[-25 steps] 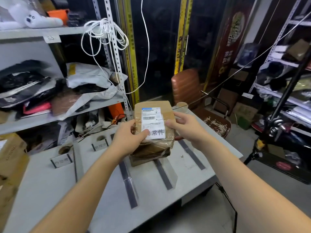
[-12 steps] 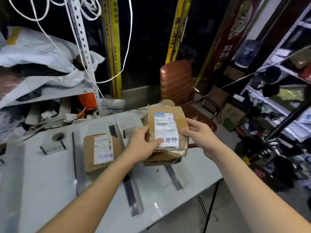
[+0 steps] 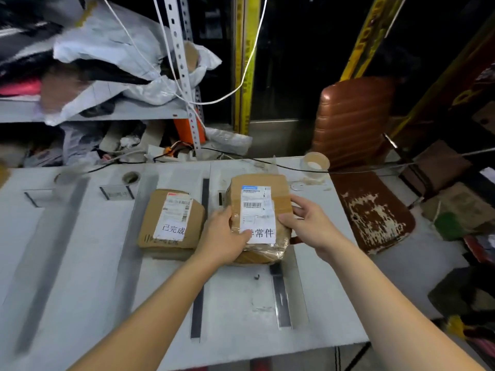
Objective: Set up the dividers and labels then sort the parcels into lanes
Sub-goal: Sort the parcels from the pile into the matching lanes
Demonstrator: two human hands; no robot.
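Note:
A taped cardboard parcel (image 3: pixel 265 194) with a white shipping label sits low over the white table (image 3: pixel 80 303), in the lane between two dark divider strips. My left hand (image 3: pixel 222 236) grips its left near corner, thumb on the label. My right hand (image 3: pixel 308 223) holds its right side, thumb on top. A second parcel (image 3: pixel 171 218) with a white label lies flat in the lane to the left. Dark divider strips (image 3: pixel 197 303) run front to back across the table. Small label cards (image 3: pixel 117 192) stand at the far ends of the lanes.
A roll of clear tape (image 3: pixel 314 163) stands at the table's far right corner. A worn brown chair (image 3: pixel 359 145) is just right of the table. Shelves (image 3: pixel 115 111) packed with bags rise behind the table. A black cable (image 3: pixel 294 168) crosses the far edge.
Both hands have brought the parcel down from chest height to the table, into the lane right of the other parcel. The camera has tilted down and to the right.

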